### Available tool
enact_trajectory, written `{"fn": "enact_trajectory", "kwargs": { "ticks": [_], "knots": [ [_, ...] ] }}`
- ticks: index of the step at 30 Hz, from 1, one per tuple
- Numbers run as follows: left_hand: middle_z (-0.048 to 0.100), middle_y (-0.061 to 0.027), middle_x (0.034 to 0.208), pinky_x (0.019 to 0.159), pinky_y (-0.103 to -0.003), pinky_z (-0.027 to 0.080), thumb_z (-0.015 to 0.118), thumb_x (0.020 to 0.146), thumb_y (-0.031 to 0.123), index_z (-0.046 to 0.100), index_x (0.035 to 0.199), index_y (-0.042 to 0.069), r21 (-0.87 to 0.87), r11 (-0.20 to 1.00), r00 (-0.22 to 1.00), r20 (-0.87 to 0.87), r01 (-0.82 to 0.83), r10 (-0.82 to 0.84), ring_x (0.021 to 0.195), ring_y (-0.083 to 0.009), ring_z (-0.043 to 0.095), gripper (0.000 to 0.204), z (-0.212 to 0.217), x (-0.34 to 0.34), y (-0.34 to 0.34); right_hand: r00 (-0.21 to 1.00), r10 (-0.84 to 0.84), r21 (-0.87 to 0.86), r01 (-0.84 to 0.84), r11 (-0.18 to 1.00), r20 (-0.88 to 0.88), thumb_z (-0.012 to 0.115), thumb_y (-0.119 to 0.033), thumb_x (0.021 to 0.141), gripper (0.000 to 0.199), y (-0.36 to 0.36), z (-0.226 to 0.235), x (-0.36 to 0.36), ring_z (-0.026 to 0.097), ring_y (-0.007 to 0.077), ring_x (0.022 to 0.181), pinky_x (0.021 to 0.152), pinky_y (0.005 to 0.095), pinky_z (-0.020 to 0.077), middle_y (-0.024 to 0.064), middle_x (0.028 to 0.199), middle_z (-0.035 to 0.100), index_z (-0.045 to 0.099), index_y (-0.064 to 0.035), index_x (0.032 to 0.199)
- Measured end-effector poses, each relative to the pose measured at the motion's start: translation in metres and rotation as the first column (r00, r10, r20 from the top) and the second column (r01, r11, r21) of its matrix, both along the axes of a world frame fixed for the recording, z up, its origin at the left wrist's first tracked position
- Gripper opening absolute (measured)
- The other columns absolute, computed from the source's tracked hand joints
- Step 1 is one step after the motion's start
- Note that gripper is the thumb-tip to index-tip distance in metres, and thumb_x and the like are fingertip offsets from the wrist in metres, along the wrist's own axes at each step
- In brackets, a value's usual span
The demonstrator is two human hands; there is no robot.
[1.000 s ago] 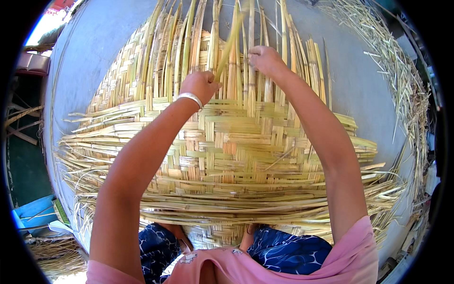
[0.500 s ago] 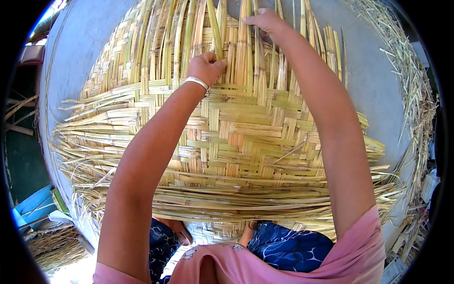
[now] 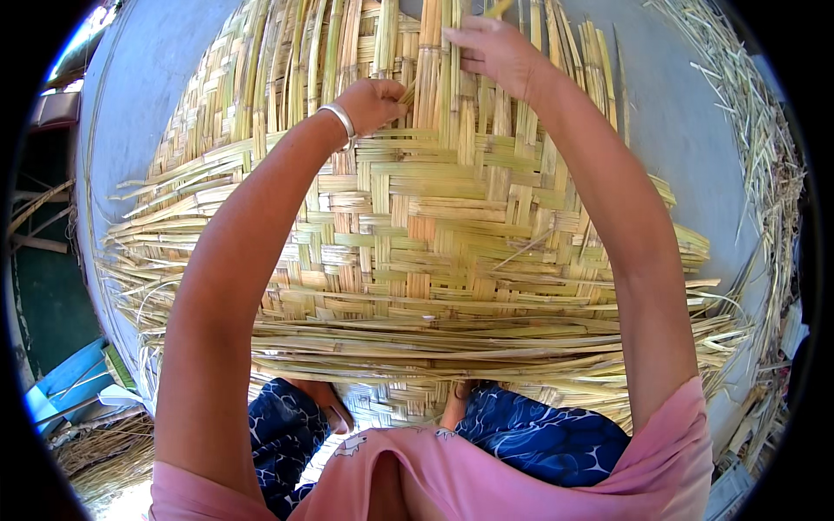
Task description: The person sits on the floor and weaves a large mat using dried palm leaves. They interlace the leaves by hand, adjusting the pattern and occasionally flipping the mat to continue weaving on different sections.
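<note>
Both hands work the woven mat point(image 3: 417, 234): left hand point(image 3: 372, 102) clenched on a strip point(image 3: 408, 91), right hand point(image 3: 495, 50) pinching upright strips point(image 3: 447, 78) beneath its fingertips, keeping them parted.

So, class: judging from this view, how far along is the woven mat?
Done: the middle of the mat is tightly interlaced. In hand: the left hand and right hand work upright strips at the far edge. Left: loose strip ends fan out unwoven at the sides and far end.

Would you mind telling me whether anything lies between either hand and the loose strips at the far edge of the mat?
Nothing visible does. The left hand already pinches a strip, and the right hand rests on the upright strips of the mat.
</note>
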State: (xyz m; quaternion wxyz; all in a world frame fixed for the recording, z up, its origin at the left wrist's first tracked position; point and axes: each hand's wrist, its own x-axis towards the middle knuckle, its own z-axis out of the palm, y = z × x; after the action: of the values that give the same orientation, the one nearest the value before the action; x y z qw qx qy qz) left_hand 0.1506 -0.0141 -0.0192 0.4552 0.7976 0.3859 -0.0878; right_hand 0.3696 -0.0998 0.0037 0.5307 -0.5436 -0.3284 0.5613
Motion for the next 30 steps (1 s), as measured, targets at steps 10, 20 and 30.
{"fn": "enact_trajectory", "kwargs": {
  "ticks": [10,20,30],
  "knots": [
    [0.064,-0.0147,0.107,0.089,-0.031,0.046,0.063,0.081,0.025,0.059,0.114,0.001,0.124,0.973,0.979,-0.088,0.194,-0.184,0.098,-0.0233,0.061,0.041,0.006,0.002,-0.008,0.917,-0.342,-0.203,0.382,0.902,0.205,0.045,-0.007,0.094,0.028,-0.115,-0.011,-0.051,0.064,0.0142,0.071,0.063,0.0203,0.0545,0.0131,0.107,0.060,0.056,-0.0019,0.120],
    [0.066,-0.0057,0.102,0.084,-0.028,0.046,0.068,0.080,0.021,0.064,0.107,0.004,-0.058,0.996,0.996,-0.063,-0.069,0.066,0.093,-0.0149,0.059,0.032,0.001,0.005,-0.004,0.902,-0.419,-0.217,0.391,0.894,-0.102,0.047,-0.011,0.094,0.028,-0.101,-0.014,-0.017,0.065,0.0163,0.079,0.057,0.0223,0.0533,0.0129,0.106,0.057,0.049,0.0000,0.119],
    [0.067,-0.0117,0.097,0.080,-0.033,0.050,0.065,0.078,0.017,0.066,0.102,0.004,0.219,0.975,0.998,-0.057,0.043,-0.031,0.088,-0.0259,0.064,0.027,0.002,0.001,-0.024,0.913,-0.381,-0.225,0.406,0.886,0.147,0.044,-0.007,0.094,0.025,-0.132,-0.015,-0.043,0.066,0.0141,0.073,0.056,0.0215,0.0526,0.0127,0.105,0.059,0.054,-0.0014,0.117]
  ]
}}
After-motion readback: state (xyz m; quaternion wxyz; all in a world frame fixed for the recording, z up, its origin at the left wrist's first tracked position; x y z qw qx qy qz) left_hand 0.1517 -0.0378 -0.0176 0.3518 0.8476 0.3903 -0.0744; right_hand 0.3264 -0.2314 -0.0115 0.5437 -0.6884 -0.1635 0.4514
